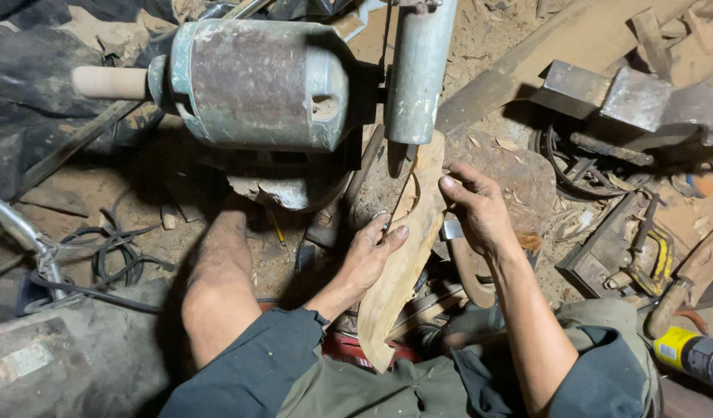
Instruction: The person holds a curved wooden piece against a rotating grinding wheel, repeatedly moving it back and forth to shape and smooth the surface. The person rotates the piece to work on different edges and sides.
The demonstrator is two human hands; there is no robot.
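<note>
The left hand (369,251) grips the left edge of a long wooden board (407,255), and the right hand (480,213) presses fingers on its right edge. The board lies between both hands, its top end under the upright metal cylinder (418,70) of a rusty motor (255,81).

Light is dim and uneven, it comes from above and makes the middle brighter. Deep shadow lies under the grey motor (255,81) and in the left corners. Focus is sharp in the centre, the edges look slightly stretched and softer

Head view, looking steeply down, close
</note>
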